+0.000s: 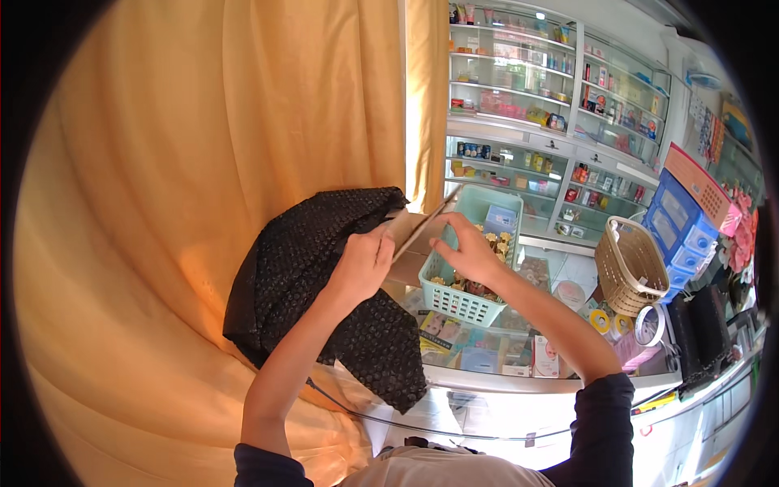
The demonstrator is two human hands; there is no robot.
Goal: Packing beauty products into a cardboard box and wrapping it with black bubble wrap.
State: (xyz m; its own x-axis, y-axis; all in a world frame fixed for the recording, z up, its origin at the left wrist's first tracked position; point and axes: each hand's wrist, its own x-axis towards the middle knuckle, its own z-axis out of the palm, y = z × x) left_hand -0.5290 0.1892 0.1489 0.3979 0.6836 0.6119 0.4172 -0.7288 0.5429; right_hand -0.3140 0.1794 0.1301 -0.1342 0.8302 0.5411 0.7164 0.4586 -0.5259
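A brown cardboard piece (pixel 421 234), seen nearly edge-on, rises between my hands. My left hand (pixel 365 260) is closed on its lower left part. My right hand (pixel 461 243) is at its right side, thumb and fingers apart; whether it touches the cardboard is unclear. Black bubble wrap (pixel 304 274) lies in a large bunched sheet to the left, under and behind my left hand, with a flap hanging over the counter's front. Just under my right hand stands a mint green plastic basket (pixel 465 307) holding bottles with gold caps (pixel 492 238) and a pale blue box (pixel 500 219).
A glass display counter (pixel 487 371) holds packaged goods. On its right are a tan woven basket (pixel 633 262), tape rolls (pixel 650 325) and a blue drawer unit (pixel 681 225). Yellow curtains (pixel 182 152) hang left; glass shelves (pixel 511 79) stand behind. A dark cable (pixel 426 432) crosses in front.
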